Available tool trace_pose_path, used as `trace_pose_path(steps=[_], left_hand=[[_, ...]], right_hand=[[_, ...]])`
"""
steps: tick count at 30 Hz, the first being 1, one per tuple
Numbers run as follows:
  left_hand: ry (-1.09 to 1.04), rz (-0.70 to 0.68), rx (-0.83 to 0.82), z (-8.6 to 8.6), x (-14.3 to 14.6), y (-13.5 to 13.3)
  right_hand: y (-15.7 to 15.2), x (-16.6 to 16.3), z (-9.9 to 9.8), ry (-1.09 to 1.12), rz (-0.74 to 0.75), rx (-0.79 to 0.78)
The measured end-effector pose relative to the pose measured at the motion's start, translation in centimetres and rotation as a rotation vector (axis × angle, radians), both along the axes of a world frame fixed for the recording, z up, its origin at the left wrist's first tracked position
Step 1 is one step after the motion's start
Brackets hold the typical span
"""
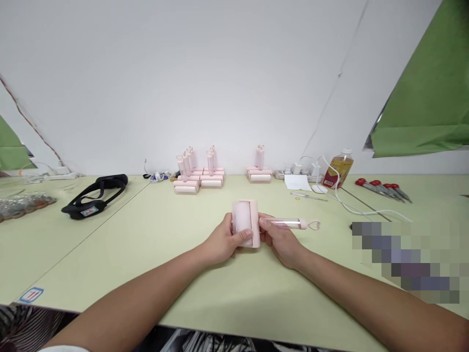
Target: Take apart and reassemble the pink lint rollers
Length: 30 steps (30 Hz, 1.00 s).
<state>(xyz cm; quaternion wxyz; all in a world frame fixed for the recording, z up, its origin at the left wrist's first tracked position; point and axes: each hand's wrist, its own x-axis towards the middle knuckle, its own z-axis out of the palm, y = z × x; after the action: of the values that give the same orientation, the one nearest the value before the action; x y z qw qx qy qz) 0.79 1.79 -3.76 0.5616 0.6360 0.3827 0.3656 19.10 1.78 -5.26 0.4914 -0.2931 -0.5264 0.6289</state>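
A pink roller case (245,222) stands at the middle of the pale green table (146,244). My left hand (223,242) is closed round its left side, thumb across the front. My right hand (280,239) grips the case's right edge and also pinches a clear pink handle (289,224) with a heart-shaped loop at its right end, lying level and pointing right.
Stacks of pink rollers (200,173) and another pile (259,168) stand at the back by the wall. A black headset (95,195) lies left. An oil bottle (339,168), white cables (351,205) and red-handled screwdrivers (384,189) sit to the right.
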Motion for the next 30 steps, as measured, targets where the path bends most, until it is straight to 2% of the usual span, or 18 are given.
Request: trace_pose_path(steps=[4,9,14,18,21,24,27,30], left_hand=[[0.023,0.068,-0.045,-0.1,0.0,0.5],[0.065,0.28,-0.009,0.0,-1.0,2.2],[0.228,0.456,0.125,0.4,-2.4,3.6],[0.395,0.382,0.205,-0.3,-2.7,3.7],[0.411,0.314,0.267,-1.2,-2.4,3.5],[0.313,0.278,0.312,-1.5,-2.0,3.3],[0.138,0.258,0.28,-0.8,-1.6,2.9],[-0.048,0.121,0.262,0.0,-1.2,2.0]], right_hand=[[0.3,-0.3,0.4,0.104,-0.059,-0.044],[0.8,0.4,1.2,0.148,-0.192,-0.205],[1.8,1.3,0.8,0.187,-0.288,-0.163],[1.6,1.0,-0.1,0.159,-0.22,-0.1],[1.2,0.6,-0.6,0.057,-0.162,-0.064],[1.0,0.6,-0.9,-0.032,-0.14,-0.012],[1.0,0.8,-1.1,-0.095,-0.108,0.066],[0.3,0.6,-0.8,-0.088,-0.001,0.122]])
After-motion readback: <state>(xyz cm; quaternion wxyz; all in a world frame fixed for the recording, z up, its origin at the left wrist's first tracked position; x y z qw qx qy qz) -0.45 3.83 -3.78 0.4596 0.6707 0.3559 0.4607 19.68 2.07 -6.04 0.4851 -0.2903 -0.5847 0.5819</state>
